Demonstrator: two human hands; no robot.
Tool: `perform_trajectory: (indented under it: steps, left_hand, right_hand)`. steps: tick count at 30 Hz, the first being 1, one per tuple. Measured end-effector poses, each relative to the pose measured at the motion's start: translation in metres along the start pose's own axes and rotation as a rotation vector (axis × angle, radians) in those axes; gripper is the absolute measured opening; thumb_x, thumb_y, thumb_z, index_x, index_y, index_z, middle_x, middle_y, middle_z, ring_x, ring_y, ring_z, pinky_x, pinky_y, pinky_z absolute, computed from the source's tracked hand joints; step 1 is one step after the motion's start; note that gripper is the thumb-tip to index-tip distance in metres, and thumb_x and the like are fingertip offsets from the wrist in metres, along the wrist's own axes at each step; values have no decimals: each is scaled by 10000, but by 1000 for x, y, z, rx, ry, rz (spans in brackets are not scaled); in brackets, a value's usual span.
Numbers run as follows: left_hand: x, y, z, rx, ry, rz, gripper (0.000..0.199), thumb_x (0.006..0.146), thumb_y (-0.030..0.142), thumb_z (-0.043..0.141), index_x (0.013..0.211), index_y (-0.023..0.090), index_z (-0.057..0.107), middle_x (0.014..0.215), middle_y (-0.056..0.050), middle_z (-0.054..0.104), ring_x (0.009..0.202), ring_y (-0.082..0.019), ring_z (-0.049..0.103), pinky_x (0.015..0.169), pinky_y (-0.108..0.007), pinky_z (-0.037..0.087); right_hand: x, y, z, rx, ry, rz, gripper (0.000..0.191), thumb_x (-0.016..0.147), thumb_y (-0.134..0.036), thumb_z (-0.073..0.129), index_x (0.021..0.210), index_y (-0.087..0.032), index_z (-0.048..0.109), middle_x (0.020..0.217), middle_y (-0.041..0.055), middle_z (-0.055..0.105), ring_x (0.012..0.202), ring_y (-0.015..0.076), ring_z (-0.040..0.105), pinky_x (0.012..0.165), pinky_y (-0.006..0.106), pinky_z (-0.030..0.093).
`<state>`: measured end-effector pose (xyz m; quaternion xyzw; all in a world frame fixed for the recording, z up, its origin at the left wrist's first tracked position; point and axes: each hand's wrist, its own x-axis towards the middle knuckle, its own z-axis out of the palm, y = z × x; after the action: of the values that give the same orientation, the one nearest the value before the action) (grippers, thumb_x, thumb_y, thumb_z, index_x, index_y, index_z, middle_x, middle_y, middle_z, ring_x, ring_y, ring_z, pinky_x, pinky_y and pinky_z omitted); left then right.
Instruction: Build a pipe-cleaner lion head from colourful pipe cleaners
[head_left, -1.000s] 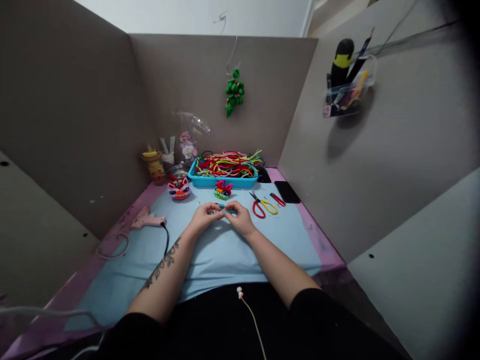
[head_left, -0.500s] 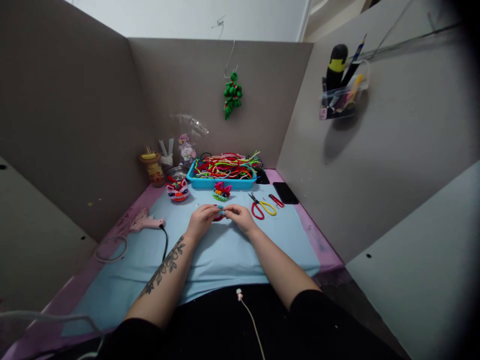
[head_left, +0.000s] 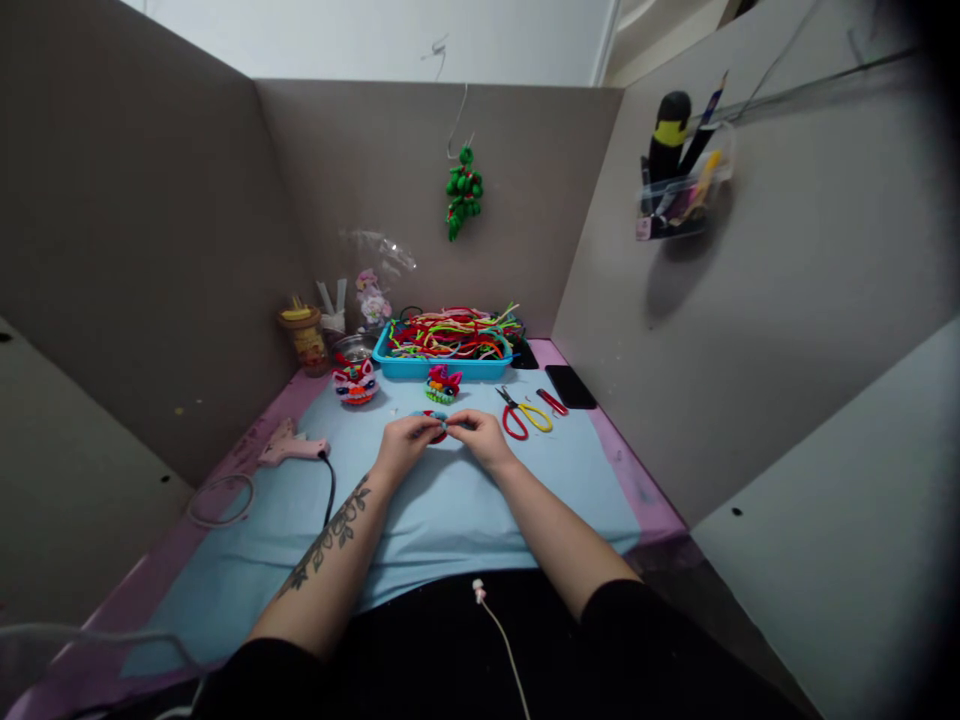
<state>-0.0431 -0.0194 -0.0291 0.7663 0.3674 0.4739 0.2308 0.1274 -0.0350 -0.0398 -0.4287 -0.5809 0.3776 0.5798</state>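
Observation:
My left hand (head_left: 403,443) and my right hand (head_left: 480,436) meet over the middle of the table, fingertips pinched together. Between them is a small red and light-blue pipe-cleaner piece (head_left: 433,414), partly covered by the fingers. Just beyond it stands a small pink and green animal-head figure (head_left: 443,384). A second, pink and red animal-head figure (head_left: 355,383) sits farther left. To the right of my right hand lie pliers with red and yellow handles (head_left: 526,415).
A blue tray (head_left: 442,370) heaped with colourful pipe cleaners stands at the back. A pink glue gun (head_left: 292,445) with its cord lies left. At the right are a red-handled cutter (head_left: 553,402) and a black phone (head_left: 571,386). Grey partitions (head_left: 360,160) enclose the table.
My left fingers have shifted slightly inward on the piece, and more of its red and blue upper edge shows. Both hands keep their pinch.

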Motion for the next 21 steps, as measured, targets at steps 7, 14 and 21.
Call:
perform_trajectory:
  steps: [7, 14, 21]
  left_hand:
    - [1, 1, 5, -254, -64, -272, 260, 694, 385, 703, 778, 138, 709, 710, -68, 718, 668, -198, 673, 654, -297, 532]
    - [5, 2, 3, -504, -106, -451, 310, 587, 348, 788, 743, 135, 627, 662, -43, 700, 634, -178, 670, 629, -277, 516]
    - [6, -5, 0, -522, -250, -516, 357, 581, 384, 787, 709, 137, 563, 575, -25, 664, 532, -146, 624, 495, -231, 451]
  right_hand:
    - [-7, -5, 5, -60, 52, -145, 203, 695, -236, 670, 879, -187, 602, 826, 28, 696, 819, 187, 663, 798, 327, 504]
    - [-10, -6, 8, -87, 26, -172, 205, 698, -213, 652, 887, -201, 574, 819, 25, 698, 810, 190, 674, 803, 340, 510]
    - [-10, -5, 6, -148, -68, -192, 155, 710, -244, 645, 854, -196, 614, 825, 21, 686, 790, 176, 649, 774, 312, 507]
